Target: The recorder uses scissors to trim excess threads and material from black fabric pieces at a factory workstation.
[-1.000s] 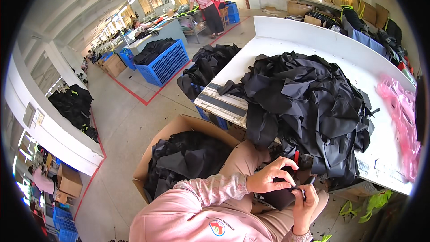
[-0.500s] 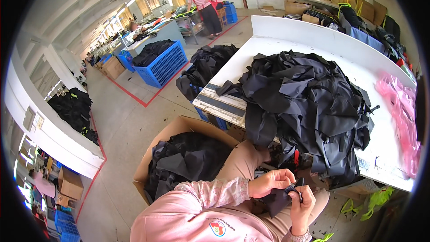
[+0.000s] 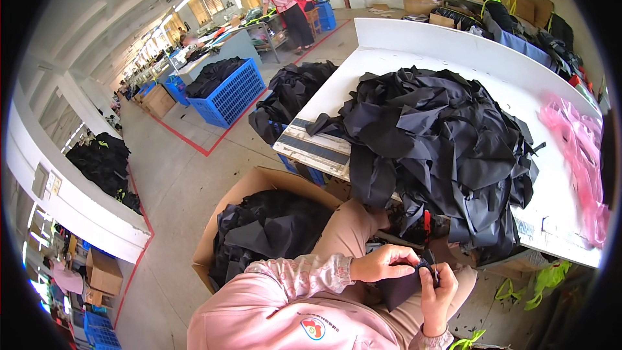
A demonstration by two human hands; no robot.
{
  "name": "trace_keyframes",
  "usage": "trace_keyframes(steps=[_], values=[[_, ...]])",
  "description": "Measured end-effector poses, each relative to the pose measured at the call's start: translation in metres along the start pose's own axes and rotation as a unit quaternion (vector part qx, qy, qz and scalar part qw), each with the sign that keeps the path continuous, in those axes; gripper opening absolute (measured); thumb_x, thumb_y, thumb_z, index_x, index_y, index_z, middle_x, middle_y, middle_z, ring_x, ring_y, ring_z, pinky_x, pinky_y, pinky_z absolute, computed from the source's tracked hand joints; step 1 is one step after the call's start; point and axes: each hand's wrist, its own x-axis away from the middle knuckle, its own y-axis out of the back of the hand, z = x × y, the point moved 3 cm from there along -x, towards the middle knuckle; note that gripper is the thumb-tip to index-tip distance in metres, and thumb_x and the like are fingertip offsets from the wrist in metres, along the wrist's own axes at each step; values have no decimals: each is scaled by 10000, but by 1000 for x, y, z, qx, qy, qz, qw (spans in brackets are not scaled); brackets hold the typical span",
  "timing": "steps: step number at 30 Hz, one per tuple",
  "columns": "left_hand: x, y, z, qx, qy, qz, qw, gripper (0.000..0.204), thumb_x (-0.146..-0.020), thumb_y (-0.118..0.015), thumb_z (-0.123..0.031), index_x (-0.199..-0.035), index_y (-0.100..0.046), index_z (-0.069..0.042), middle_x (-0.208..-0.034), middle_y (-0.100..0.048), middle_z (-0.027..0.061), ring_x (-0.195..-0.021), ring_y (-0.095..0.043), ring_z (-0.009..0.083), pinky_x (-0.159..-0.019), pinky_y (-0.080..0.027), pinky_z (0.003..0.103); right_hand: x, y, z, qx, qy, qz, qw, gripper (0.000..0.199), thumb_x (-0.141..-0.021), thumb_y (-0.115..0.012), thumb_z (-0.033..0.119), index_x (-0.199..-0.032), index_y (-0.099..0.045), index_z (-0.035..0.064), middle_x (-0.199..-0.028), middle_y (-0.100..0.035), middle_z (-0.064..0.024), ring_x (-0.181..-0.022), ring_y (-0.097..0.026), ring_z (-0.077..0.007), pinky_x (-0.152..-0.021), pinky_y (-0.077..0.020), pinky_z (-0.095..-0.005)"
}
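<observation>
a black heap of cloth sprawls over the white desk, drooping past its near edge; a cardboard box stands by the left leg. the small dark piece hangs above the lap, long axis slanting down-left, right hand's fingers clamped on its top; left hand's fingers meet there, grip i cannot tell.

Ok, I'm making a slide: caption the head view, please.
Left hand and right hand together at a dark fabric piece, beside a white table heaped with black fabric.
</observation>
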Motion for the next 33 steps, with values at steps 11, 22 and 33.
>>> trace_keyframes(steps=[11, 22, 33], values=[[-4, -1, -3, -154, -108, -16, 982, 255, -779, -715, -111, -935, -558, 17, -947, -559, 75, -898, -538, 175, -842, -430, 300, -3, 2, -1, 21, -18, -3, 1000, 195, -779, -695, 57, -730, -512, 9, -588, -453, -83, -531, -410, -182, -504, -344, -310], [-7, -11, -1, 103, -9, 57, 993, 229, -838, -641, 27, -1067, -633, 12, -1123, -559, 6, -939, -557, 73, -838, -439, 232, -8, 12, -1, -225, -115, 81, 964, 134, -777, -675, -21, -849, -567, 13, -734, -545, 36, -650, -457, -38, -588, -381, -187], [-6, -1, -13, 88, -43, -22, 995, 184, -798, -627, 67, -958, -684, -4, -977, -596, 64, -980, -574, 172, -877, -446, 287, -13, -13, -35, -199, -128, 66, 969, 199, -829, -634, -16, -1015, -563, -2, -877, -573, -31, -798, -564, -131, -730, -472, -261]])
